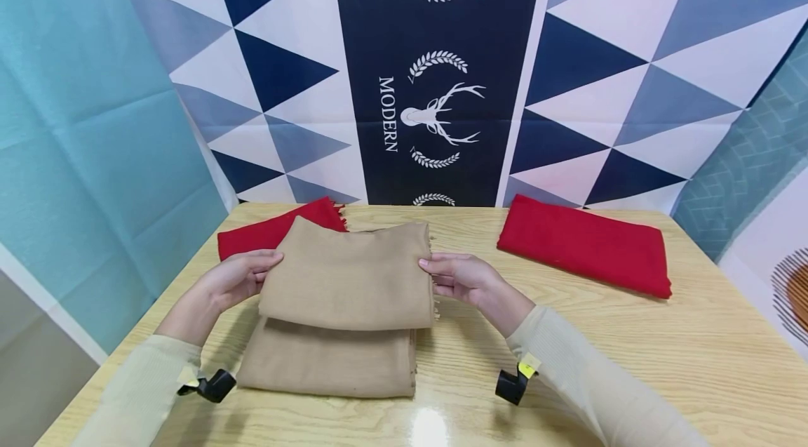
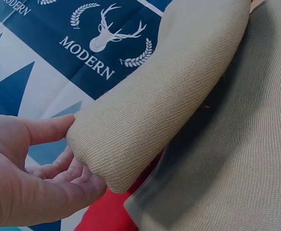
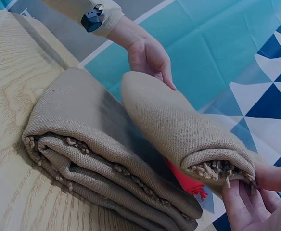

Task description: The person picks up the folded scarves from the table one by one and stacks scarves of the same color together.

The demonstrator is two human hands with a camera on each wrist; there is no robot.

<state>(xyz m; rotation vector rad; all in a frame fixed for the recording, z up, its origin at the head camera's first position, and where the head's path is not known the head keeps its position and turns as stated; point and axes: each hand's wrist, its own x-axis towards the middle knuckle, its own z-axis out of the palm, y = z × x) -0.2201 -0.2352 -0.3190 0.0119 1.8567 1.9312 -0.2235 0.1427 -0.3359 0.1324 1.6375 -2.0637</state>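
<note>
Between my two hands, a folded beige scarf (image 1: 347, 278) with a fringed edge is held up off the table. My left hand (image 1: 236, 282) pinches its left end, thumb on top and fingers beneath, as the left wrist view shows. At the fringed right end, my right hand (image 1: 463, 282) grips it between thumb and fingers. Below, a second folded beige scarf (image 1: 334, 363) lies on the table, its layered, fringed side (image 3: 116, 168) turned to the right wrist camera. The raised scarf partly covers it in the head view.
Behind the beige scarves lies a folded red scarf (image 1: 271, 233), partly hidden. Another folded red scarf (image 1: 587, 243) rests at the table's back right. The wooden table (image 1: 568, 363) ends against a patterned cloth backdrop (image 1: 284, 82).
</note>
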